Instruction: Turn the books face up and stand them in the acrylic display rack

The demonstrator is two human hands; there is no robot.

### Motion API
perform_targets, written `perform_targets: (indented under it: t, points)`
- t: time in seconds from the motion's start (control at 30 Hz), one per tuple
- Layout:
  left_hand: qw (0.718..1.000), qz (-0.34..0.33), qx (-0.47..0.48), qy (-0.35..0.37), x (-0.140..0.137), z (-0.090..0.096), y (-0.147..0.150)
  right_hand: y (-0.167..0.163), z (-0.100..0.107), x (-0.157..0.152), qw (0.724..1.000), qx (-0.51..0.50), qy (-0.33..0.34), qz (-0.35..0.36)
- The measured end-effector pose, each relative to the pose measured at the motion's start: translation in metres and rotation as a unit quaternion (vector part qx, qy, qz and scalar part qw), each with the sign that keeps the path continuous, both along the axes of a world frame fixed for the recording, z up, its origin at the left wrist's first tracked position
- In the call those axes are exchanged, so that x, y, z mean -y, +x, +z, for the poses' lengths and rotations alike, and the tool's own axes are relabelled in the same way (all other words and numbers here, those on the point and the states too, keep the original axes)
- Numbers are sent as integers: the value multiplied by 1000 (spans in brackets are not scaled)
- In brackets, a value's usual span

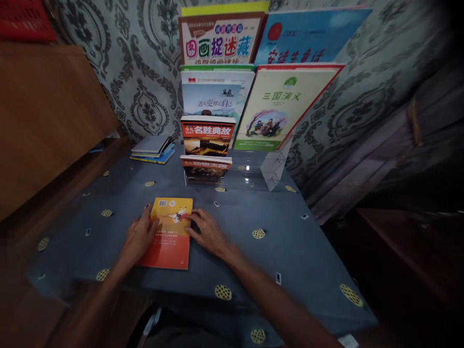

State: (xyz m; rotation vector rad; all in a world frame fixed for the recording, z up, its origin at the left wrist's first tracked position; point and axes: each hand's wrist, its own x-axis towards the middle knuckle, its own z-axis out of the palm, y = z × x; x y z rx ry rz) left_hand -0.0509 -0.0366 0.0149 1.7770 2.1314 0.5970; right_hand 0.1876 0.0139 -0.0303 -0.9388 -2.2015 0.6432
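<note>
A yellow-and-orange paperback book (171, 249) lies in front of me on the table, a barcode near its top corner. My left hand (140, 234) grips its left edge, thumb on the cover and fingers partly hidden along the side. From the right, my right hand (208, 233) holds the opposite edge, its fingertips on the cover. Behind the book stands a clear acrylic display rack (273, 170) with books in tiers. Its lower left tiers carry a red-and-black book (208, 137) and another dark book (206, 167); a green-and-cream book (286, 104) leans at the right.
A small stack of books (152, 149) lies left of the rack. The table (239, 266) has a blue-grey cloth with yellow pineapple prints. Patterned wallpaper (147, 92) is behind, a wooden cabinet (47, 116) at the left, and a greyish curtain (369, 150) at the right.
</note>
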Motion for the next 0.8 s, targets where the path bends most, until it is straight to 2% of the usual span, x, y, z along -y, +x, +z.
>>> perform_targets:
  t: [0.1,0.2,0.3,0.4,0.5,0.63,0.73,0.8]
  points:
    - [991,40,122,32,-10,-5,-5,1,-2,-1,1000,-14,-8,-3]
    - [962,89,252,52,-16,-7,-12,2,0,-3,1000,-24,-14,-7]
    - [933,119,337,32,-16,-4,-15,4,4,-4,999,-25,-22,-8]
    - [916,126,379,-27,-15,2,-11,6,6,-5,999,-27,-34,-11]
    - [907,102,401,-76,-15,9,-1,7,4,-8,997,-42,-56,-20]
    - [883,83,459,-57,-17,18,18,6,-3,-13,987,-109,-110,-48]
    - [877,74,473,-46,-19,29,31,6,-3,-16,962,-188,-178,-80]
    - [879,48,473,-39,-22,42,36,7,1,-19,934,-255,-243,-67]
